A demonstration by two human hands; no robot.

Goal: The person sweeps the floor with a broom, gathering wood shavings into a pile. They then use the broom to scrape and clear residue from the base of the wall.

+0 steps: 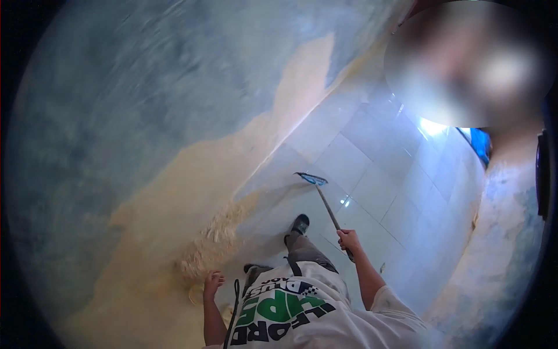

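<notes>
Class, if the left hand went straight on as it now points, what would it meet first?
The left hand would likely meet the rough, pale patch first, though depth is unclear and it might pass above.

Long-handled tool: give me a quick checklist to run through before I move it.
1. Right hand gripping the handle: ok.
2. Left hand on the handle: not ok, it is off to the left.
3. Blue tool head clear of the front shoe: ok, there is a gap.
4. Floor tiles dry: cannot tell, they shine.
5. Rough pale patch firmly stuck: cannot tell.
</notes>
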